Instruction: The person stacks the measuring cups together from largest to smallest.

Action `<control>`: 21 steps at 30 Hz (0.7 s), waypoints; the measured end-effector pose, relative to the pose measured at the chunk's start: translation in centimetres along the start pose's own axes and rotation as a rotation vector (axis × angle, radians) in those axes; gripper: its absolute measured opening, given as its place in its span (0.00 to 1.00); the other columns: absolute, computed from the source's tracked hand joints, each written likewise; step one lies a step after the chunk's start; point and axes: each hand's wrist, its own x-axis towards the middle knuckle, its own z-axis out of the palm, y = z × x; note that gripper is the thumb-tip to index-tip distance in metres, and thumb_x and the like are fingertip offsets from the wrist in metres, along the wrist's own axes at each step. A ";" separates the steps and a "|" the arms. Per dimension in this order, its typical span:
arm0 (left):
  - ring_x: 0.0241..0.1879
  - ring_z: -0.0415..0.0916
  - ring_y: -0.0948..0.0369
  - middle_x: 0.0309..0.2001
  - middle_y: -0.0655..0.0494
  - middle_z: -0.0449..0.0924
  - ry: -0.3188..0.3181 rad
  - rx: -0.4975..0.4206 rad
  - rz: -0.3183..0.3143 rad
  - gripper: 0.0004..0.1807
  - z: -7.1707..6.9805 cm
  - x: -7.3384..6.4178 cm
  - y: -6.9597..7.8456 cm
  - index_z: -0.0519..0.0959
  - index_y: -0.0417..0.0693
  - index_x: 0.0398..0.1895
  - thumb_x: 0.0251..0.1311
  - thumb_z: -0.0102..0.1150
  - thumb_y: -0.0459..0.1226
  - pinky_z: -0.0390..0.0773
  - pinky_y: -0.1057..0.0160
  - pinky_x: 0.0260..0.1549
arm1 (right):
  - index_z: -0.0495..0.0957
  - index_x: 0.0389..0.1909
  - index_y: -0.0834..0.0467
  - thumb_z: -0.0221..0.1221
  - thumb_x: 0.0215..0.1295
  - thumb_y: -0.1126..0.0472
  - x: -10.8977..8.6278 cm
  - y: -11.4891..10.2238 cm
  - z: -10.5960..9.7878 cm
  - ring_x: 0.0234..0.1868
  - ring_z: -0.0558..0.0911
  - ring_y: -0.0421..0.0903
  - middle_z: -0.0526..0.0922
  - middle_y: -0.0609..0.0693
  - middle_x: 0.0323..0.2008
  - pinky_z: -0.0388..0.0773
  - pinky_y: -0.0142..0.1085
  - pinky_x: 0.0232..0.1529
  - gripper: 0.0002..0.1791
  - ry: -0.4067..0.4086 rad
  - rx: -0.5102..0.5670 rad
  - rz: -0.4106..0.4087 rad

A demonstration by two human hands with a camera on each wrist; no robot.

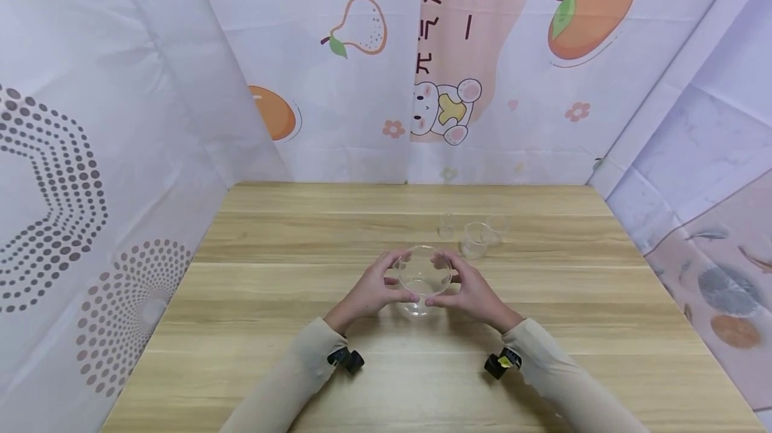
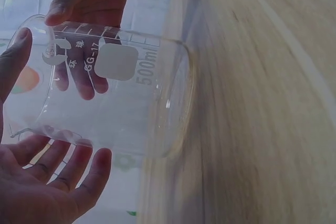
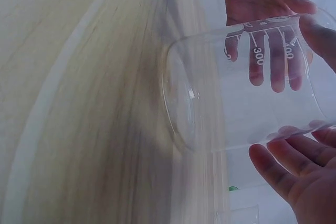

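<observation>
A clear glass beaker (image 1: 424,279) stands upright at the middle of the wooden table, its base on or close over the wood. White print on its wall reads 500ml and GG-17 in the left wrist view, where the beaker (image 2: 121,85) appears sideways. My left hand (image 1: 380,289) curves round its left side, thumb at the front near the rim. Opposite it, my right hand (image 1: 470,291) grips the right side, fingers spread behind the glass. In the right wrist view, graduation marks such as 300 show on the beaker (image 3: 247,87).
Behind the beaker to the right stand several smaller clear glass vessels, among them a small beaker (image 1: 476,240) and a tiny one (image 1: 447,225). The wooden table (image 1: 271,285) reaches back to a printed curtain (image 1: 338,104). Curtains also hang at both sides.
</observation>
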 end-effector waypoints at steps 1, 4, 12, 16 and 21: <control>0.66 0.63 0.48 0.67 0.44 0.65 -0.002 -0.002 0.002 0.48 0.0 0.0 -0.1 0.61 0.45 0.72 0.48 0.76 0.41 0.76 0.48 0.59 | 0.67 0.64 0.62 0.77 0.44 0.54 0.0 0.0 0.0 0.59 0.76 0.56 0.77 0.63 0.58 0.80 0.49 0.52 0.46 -0.001 0.002 -0.001; 0.66 0.64 0.48 0.67 0.45 0.65 -0.004 -0.008 0.001 0.49 0.1 0.1 -0.2 0.61 0.45 0.72 0.48 0.76 0.42 0.75 0.48 0.59 | 0.66 0.64 0.63 0.77 0.44 0.54 0.0 0.2 0.0 0.59 0.76 0.57 0.76 0.64 0.58 0.80 0.50 0.52 0.47 -0.007 0.007 0.001; 0.71 0.61 0.48 0.73 0.46 0.61 -0.056 -0.028 -0.013 0.48 0.0 0.2 -0.4 0.57 0.47 0.72 0.50 0.74 0.43 0.68 0.47 0.66 | 0.65 0.66 0.62 0.76 0.46 0.54 -0.1 0.1 -0.1 0.60 0.75 0.58 0.76 0.64 0.58 0.80 0.50 0.54 0.47 -0.020 0.003 0.018; 0.73 0.58 0.50 0.74 0.48 0.60 -0.079 -0.037 -0.023 0.48 -0.1 0.2 -0.5 0.55 0.46 0.72 0.52 0.73 0.43 0.63 0.47 0.69 | 0.64 0.66 0.62 0.76 0.46 0.53 0.0 0.0 0.0 0.61 0.75 0.58 0.75 0.64 0.59 0.79 0.52 0.55 0.47 -0.030 0.002 0.029; 0.73 0.59 0.50 0.74 0.50 0.61 -0.092 -0.036 -0.016 0.48 -0.2 0.3 -0.6 0.55 0.48 0.73 0.52 0.72 0.44 0.63 0.46 0.69 | 0.64 0.67 0.63 0.76 0.46 0.53 0.0 -0.2 -0.1 0.61 0.75 0.59 0.76 0.63 0.59 0.79 0.53 0.55 0.48 -0.029 -0.004 0.031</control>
